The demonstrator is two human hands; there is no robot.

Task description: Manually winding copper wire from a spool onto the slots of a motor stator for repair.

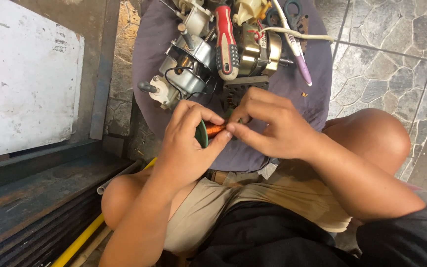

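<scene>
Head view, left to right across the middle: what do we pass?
White board → left hand → copper wire spool → right hand → bare knee → stone floor tiles.

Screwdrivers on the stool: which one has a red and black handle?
The thick screwdriver lying across the motor parts; the other, the slim screwdriver, has a white and purple handle.
</scene>
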